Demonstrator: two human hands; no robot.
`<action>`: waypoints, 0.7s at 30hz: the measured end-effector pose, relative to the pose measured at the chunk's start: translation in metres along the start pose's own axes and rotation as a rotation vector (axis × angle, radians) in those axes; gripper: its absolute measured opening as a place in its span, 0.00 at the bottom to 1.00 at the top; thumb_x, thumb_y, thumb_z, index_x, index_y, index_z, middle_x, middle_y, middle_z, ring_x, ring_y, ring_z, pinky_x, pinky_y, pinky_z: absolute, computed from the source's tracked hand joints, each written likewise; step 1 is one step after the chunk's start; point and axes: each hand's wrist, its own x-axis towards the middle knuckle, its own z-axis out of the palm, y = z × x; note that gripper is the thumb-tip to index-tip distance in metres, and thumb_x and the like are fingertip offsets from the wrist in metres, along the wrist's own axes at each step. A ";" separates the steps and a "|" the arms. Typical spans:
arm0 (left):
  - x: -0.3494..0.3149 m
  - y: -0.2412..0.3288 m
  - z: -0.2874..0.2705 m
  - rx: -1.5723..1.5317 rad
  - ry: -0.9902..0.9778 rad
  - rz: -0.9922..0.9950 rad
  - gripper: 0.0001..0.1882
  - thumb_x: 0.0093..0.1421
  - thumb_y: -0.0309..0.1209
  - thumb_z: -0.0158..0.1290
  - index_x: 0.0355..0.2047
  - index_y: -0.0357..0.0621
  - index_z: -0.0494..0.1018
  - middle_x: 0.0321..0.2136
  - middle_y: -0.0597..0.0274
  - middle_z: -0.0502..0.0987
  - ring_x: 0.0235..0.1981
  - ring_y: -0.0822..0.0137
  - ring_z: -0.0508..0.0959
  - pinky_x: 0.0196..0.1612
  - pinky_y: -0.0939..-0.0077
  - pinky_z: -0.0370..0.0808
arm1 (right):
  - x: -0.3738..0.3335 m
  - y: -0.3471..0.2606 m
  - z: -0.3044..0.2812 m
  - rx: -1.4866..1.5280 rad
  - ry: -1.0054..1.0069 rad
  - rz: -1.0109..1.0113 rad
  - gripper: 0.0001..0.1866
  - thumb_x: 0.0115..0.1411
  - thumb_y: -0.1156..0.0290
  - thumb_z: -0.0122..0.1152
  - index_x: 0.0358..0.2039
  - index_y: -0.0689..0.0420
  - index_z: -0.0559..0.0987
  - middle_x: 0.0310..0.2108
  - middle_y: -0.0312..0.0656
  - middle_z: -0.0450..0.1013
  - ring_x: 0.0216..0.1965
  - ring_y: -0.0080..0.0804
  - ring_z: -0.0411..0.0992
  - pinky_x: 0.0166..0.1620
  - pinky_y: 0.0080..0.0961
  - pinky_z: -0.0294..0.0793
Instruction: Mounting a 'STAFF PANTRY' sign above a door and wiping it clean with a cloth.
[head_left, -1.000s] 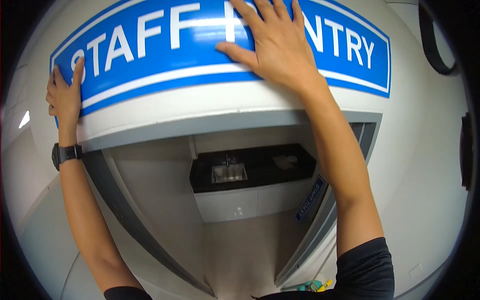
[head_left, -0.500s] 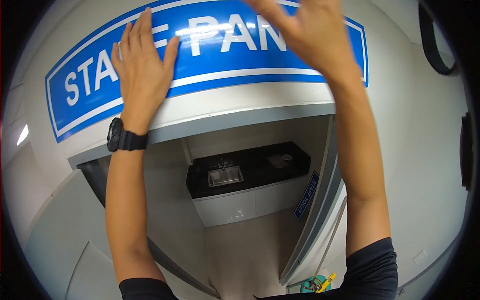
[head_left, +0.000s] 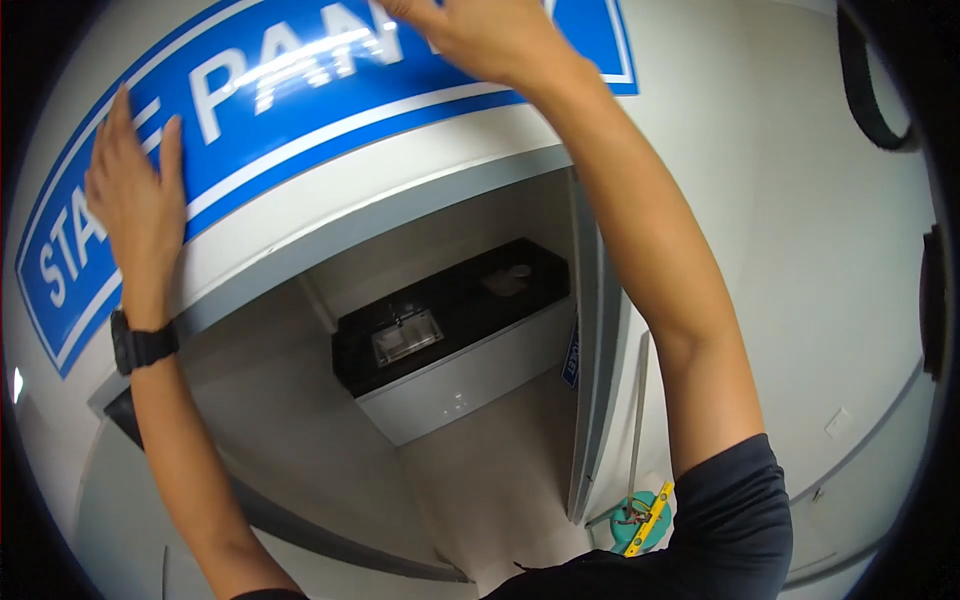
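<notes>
A long blue sign (head_left: 330, 115) with white lettering and a white border is on the wall above a doorway. My left hand (head_left: 140, 205) lies flat against its left part, fingers stretched upward and thumb apart. A black watch (head_left: 145, 345) is on my left wrist. My right hand (head_left: 485, 40) is at the right part of the sign, its fingers pointing left. The picture's top edge cuts off part of that hand; the fingers that show are extended and hold nothing visible.
Below the sign, a grey door frame (head_left: 400, 220) opens onto a black counter (head_left: 460, 310) with a steel sink (head_left: 408, 338). A smaller blue sign (head_left: 571, 360) leans inside by the right jamb. Outside it, a yellow spirit level (head_left: 650, 520) rests on a green round container (head_left: 625, 535).
My view has tilted and turned, so the sign and doorway sit further left and slanted. My right hand has swung leftward across the sign. My left hand stays on the same lettering.
</notes>
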 end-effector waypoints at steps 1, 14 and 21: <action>-0.001 0.003 0.001 -0.019 0.013 0.000 0.37 0.64 0.59 0.39 0.66 0.52 0.57 0.62 0.48 0.64 0.64 0.48 0.61 0.66 0.43 0.49 | 0.001 0.010 -0.020 -0.121 0.086 -0.031 0.46 0.62 0.37 0.43 0.71 0.50 0.42 0.70 0.53 0.46 0.70 0.53 0.42 0.69 0.54 0.37; 0.009 -0.002 -0.006 0.015 -0.014 0.021 0.36 0.64 0.58 0.40 0.65 0.52 0.59 0.60 0.47 0.66 0.63 0.50 0.64 0.65 0.45 0.53 | -0.053 0.120 -0.015 -0.054 -0.069 0.318 0.46 0.64 0.41 0.44 0.69 0.60 0.44 0.68 0.58 0.47 0.70 0.53 0.44 0.70 0.45 0.41; 0.005 0.018 -0.023 -0.125 -0.077 -0.087 0.36 0.64 0.55 0.44 0.65 0.47 0.58 0.61 0.45 0.63 0.64 0.48 0.60 0.67 0.46 0.47 | -0.043 0.139 -0.077 0.004 0.210 0.229 0.37 0.64 0.46 0.49 0.67 0.53 0.55 0.68 0.52 0.51 0.68 0.49 0.49 0.67 0.45 0.50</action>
